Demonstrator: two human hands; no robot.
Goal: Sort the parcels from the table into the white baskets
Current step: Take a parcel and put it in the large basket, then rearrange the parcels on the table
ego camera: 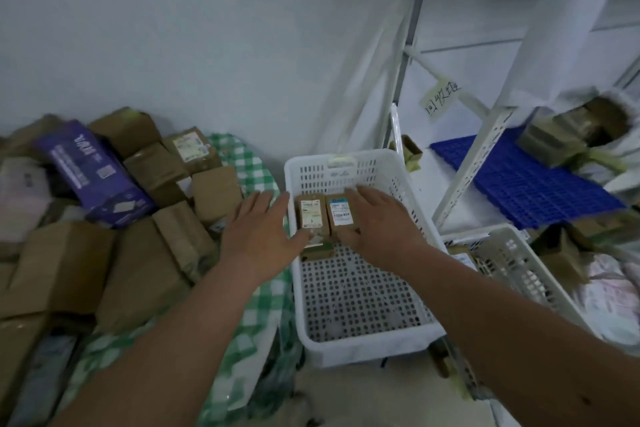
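A white perforated basket [349,340] stands on the floor at centre. At its far end lie two small brown parcels side by side, one with a pale label [310,215] and one with a blue-topped label [341,213]; a third small parcel [317,248] lies just in front of them. My left hand [259,232] hovers over the basket's left rim, fingers spread, thumb near the left parcel. My right hand [377,222] rests flat beside the right parcel, fingers apart. Neither hand grips anything. A heap of brown cardboard parcels [138,253] covers the table at left.
A green checked cloth [252,315] drapes the table. A purple box [93,170] lies on the heap. A second white basket [512,260] holding a parcel stands at right. A white metal shelf rack [485,149] with a blue pallet [540,184] and more parcels is behind it.
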